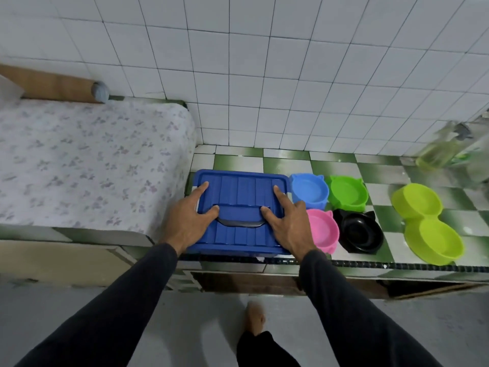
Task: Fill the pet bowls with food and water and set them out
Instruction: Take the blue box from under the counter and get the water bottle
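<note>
A blue lidded plastic box (239,190) with a dark handle stands on the green-and-white checked counter (381,192). My left hand (189,219) lies on the lid's left side and my right hand (287,221) on its right side, fingers spread and thumbs by the handle recess. Right of the box sit cat-shaped bowls: a blue bowl (309,190), a green bowl (348,192), a pink bowl (322,231) and a black bowl (361,231). A lime double bowl (428,223) lies further right. All the bowls look empty.
A surface under a floral cloth (87,165) adjoins the counter on the left, with a cardboard tube (53,86) behind it. A blurred bottle of yellowish liquid (439,149) stands at the back right. White wall tiles rise behind. My foot (255,317) is on the grey floor.
</note>
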### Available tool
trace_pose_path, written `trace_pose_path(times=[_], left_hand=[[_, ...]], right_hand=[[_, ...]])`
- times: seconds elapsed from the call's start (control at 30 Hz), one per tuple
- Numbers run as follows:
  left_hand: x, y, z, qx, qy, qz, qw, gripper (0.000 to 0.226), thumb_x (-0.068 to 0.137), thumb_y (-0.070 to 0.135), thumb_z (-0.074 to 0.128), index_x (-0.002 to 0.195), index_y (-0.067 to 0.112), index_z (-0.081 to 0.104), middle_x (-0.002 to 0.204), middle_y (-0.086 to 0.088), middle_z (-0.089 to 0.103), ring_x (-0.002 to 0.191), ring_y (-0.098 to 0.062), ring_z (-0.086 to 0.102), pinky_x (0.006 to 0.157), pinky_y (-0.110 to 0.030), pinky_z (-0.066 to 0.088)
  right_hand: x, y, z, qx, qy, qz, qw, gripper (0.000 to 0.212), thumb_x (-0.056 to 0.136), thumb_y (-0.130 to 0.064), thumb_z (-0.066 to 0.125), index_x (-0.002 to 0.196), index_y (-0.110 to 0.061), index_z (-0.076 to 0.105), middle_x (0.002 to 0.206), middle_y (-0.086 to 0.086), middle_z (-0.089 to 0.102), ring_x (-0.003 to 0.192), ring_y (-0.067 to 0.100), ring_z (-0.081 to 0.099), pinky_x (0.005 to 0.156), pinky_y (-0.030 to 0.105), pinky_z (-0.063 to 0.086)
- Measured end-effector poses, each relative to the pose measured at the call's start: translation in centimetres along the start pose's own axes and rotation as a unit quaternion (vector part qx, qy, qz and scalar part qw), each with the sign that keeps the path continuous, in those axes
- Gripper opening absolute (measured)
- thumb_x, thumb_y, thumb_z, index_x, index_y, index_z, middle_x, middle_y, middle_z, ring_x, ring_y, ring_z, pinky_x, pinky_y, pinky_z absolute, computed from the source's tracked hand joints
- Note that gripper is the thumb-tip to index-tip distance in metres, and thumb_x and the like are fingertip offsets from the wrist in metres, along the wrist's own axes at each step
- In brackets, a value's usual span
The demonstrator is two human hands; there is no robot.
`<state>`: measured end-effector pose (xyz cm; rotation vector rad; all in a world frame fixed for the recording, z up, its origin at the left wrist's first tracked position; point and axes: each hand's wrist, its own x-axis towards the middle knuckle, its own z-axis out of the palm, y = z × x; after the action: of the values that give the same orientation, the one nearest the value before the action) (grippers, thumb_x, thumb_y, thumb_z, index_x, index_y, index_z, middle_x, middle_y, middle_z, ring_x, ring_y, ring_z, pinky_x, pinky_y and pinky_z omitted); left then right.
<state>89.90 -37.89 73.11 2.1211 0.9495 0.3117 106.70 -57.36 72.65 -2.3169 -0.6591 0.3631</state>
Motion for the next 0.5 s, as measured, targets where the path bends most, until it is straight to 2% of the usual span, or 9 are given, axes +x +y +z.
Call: trace_pose_path(times=[0.1,0.17,0.23,0.33,0.37,0.5], left_hand=[[3.1,1.3,0.5,-0.004,-0.002,-0.011,1.000,0.071,0.097,0.043,0.067,0.159,0.040,0.033,0.163,0.002,0.037,0.131,-0.017,0.051,0.101,-0.020,0.033],[4.8,1.9,0.9,0.004,0.007,-0.018,1.000,0.071,0.097,0.042,0.067,0.159,0.039,0.033,0.161,0.000,0.040,0.125,-0.021,0.056,0.097,-0.020,0.033],[6.6,1.9,1.3,0.026,0.013,-0.019,0.999,0.072,0.095,0.050,0.065,0.159,0.043,0.031,0.162,-0.001,0.040,0.133,-0.025,0.053,0.102,-0.022,0.032],[9.1,1.9,1.6,0.031,0.004,-0.033,0.999,0.074,0.093,0.058,0.062,0.158,0.047,0.028,0.155,-0.002,0.049,0.116,-0.024,0.064,0.109,-0.031,0.043],[9.7,2.2,1.7,0.028,0.005,-0.036,0.999,0.073,0.094,0.056,0.062,0.158,0.046,0.029,0.154,-0.003,0.051,0.116,-0.024,0.064,0.109,-0.032,0.044],[12.2,2.9,2.0,0.036,0.016,-0.027,0.999,0.070,0.097,0.047,0.064,0.159,0.040,0.032,0.156,-0.006,0.048,0.130,-0.025,0.054,0.099,-0.023,0.034]], right_hand=[[3.5,-0.2,-0.5,0.013,-0.007,-0.002,1.000,0.070,0.094,-0.058,0.061,0.156,-0.044,0.031,0.112,0.008,0.038,0.090,0.019,0.052,0.091,0.030,0.048],[5.8,-0.2,-0.5,0.001,-0.008,-0.003,1.000,0.070,0.093,-0.060,0.059,0.155,-0.046,0.029,0.111,0.008,0.039,0.088,0.020,0.052,0.092,0.032,0.049],[7.9,-0.1,-0.6,-0.016,-0.009,-0.002,1.000,0.071,0.093,-0.061,0.058,0.155,-0.047,0.027,0.116,0.010,0.041,0.095,0.023,0.051,0.098,0.035,0.049],[10.3,-0.3,-0.6,-0.027,-0.018,0.002,0.999,0.071,0.094,-0.061,0.057,0.156,-0.046,0.026,0.119,0.011,0.041,0.096,0.021,0.048,0.100,0.035,0.045],[10.9,-0.4,-0.6,-0.029,-0.018,0.003,0.999,0.071,0.094,-0.061,0.057,0.156,-0.046,0.026,0.117,0.011,0.040,0.093,0.020,0.047,0.098,0.034,0.046],[13.2,-0.5,-0.2,-0.028,-0.011,0.002,1.000,0.070,0.094,-0.060,0.057,0.156,-0.046,0.027,0.111,0.008,0.041,0.090,0.020,0.048,0.093,0.032,0.046]])
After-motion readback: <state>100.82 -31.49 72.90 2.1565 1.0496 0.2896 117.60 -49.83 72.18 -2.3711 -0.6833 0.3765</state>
